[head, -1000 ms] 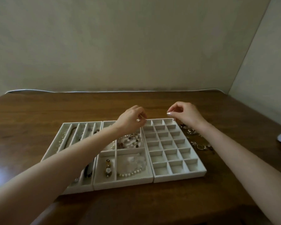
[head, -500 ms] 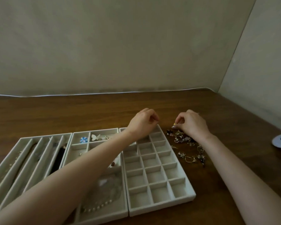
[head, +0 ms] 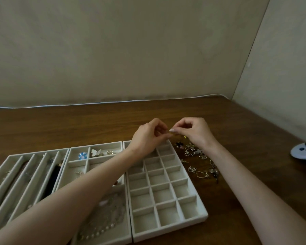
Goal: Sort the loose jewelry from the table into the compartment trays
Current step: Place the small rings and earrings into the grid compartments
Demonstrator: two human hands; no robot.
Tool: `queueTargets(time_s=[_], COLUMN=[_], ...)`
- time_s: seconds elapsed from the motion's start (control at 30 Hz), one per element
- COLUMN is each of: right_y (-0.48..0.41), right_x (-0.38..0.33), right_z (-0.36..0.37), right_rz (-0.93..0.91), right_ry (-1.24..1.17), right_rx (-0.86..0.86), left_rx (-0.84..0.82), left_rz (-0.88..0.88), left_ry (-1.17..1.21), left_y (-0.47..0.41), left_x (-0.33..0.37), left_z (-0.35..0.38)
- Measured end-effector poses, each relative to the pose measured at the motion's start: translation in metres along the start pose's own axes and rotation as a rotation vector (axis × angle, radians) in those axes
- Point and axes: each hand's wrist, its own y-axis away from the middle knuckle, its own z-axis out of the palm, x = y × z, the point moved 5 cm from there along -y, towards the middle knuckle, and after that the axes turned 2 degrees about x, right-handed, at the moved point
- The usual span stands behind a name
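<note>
Three pale compartment trays lie side by side on the wooden table. The right one, a grid tray (head: 200, 213) of small square cells, looks bare inside. A pile of loose jewelry (head: 196, 156), small gold and dark pieces, lies on the table just right of it. My left hand (head: 149, 137) and my right hand (head: 193, 131) meet fingertip to fingertip above the grid tray's far right corner, both pinching one tiny gold piece (head: 170, 132) that is mostly hidden by the fingers.
The middle tray (head: 70, 162) holds a blue flower, a white butterfly, gold bits and pearl strands. The left tray (head: 12, 157) has long slots with chains. A white game controller (head: 304, 152) sits at the right table edge. Walls close the back and right.
The view has shifted right and down. My right hand rose off the jewelry pile and my two hands came together, now pinching a small gold piece between them.
</note>
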Motion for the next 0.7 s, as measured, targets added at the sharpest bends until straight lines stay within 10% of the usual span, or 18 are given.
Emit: queueTargets(time_s=[0.17, 0.37, 0.7], right_y=[0.0, -0.012, -0.013], right_x=[-0.001, 0.033, 0.038], right_z=[0.009, -0.01, -0.011], right_rz=[-0.034, -0.017, 0.01], right_ry=[0.007, 0.78, 0.759], right_rx=[-0.081, -0.019, 0.032], left_rx=[0.084, 0.043, 0.0], left_rz=[0.006, 0.112, 0.128], left_ry=[-0.064, -0.368, -0.606], left_y=[0.002, 0.004, 0.003], left_x=[0.0, 0.002, 0.0], left_z=[-0.004, -0.001, 0.003])
